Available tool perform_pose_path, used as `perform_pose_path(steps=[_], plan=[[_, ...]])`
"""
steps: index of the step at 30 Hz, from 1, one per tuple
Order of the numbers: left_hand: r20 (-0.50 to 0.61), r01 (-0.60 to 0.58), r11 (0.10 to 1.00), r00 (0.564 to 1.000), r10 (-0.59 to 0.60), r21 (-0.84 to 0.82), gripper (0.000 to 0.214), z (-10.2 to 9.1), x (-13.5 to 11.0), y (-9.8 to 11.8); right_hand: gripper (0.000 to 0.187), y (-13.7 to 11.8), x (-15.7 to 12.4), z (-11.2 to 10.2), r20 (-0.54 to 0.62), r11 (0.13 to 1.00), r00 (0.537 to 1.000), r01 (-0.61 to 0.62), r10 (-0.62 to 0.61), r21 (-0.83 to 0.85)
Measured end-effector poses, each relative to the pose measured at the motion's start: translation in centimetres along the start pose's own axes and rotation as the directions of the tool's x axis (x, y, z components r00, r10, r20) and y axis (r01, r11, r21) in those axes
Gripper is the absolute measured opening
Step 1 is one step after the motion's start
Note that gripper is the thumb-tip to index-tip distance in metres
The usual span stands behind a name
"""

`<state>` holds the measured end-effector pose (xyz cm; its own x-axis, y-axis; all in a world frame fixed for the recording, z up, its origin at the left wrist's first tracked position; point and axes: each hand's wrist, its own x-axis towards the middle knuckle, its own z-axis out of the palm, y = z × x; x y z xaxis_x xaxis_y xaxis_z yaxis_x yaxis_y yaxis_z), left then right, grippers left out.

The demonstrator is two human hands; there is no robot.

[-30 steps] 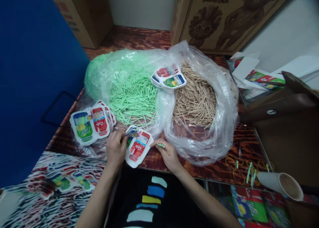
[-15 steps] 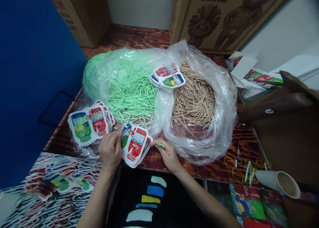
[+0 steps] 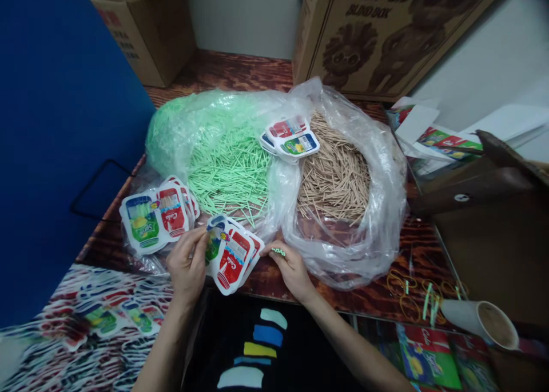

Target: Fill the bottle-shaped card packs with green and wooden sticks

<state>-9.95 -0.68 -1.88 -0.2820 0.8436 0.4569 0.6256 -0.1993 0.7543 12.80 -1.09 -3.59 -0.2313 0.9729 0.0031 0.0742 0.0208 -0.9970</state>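
Note:
My left hand (image 3: 186,263) grips a fanned stack of small printed packets (image 3: 231,258), red and green labels showing, at the near table edge. My right hand (image 3: 289,266) is pinched on a small bundle of green sticks (image 3: 278,251) and touches the right edge of the packets. Just beyond lies a clear bag of green sticks (image 3: 227,169), and to its right a clear bag of wooden toothpicks (image 3: 337,178).
A pile of filled packets (image 3: 156,215) lies at the left, another packet stack (image 3: 289,138) rests between the bags. Rubber bands (image 3: 405,298) and a tipped paper cup (image 3: 482,320) sit at the right. Cardboard boxes (image 3: 377,32) stand behind; a blue panel (image 3: 55,123) fills the left.
My left hand has lifted and tilted the packets more upright and fanned them. My right hand has stayed in place with the green sticks.

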Motion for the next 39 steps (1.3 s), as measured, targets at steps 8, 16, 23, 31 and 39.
perform_pose_path(steps=[8,16,23,31,39], plan=[[0.203,0.007,0.988,0.979,0.025,-0.153,0.015,1.9,-0.9,1.8,0.011,-4.3,4.0,-1.5,-0.103,0.873,0.982,-0.092,0.16,0.478],[0.307,0.082,0.967,0.952,-0.004,-0.241,0.017,3.4,-1.3,2.9,0.021,-7.5,8.4,-0.9,0.08,0.761,0.975,-0.21,0.205,0.613],[0.299,0.156,0.959,0.951,-0.082,-0.235,0.017,2.8,-1.5,2.2,0.015,-4.7,12.7,1.4,0.134,0.982,0.979,-0.167,0.155,0.088],[0.257,0.203,0.936,0.958,-0.129,-0.288,0.015,2.7,-1.5,2.0,0.016,-5.5,13.4,1.5,0.069,0.956,0.991,-0.127,0.113,0.264],[0.293,0.272,0.9,0.94,-0.174,-0.341,0.016,3.5,-1.1,2.4,0.01,-7.6,10.9,1.4,0.299,0.551,0.925,-0.379,0.233,0.744]])
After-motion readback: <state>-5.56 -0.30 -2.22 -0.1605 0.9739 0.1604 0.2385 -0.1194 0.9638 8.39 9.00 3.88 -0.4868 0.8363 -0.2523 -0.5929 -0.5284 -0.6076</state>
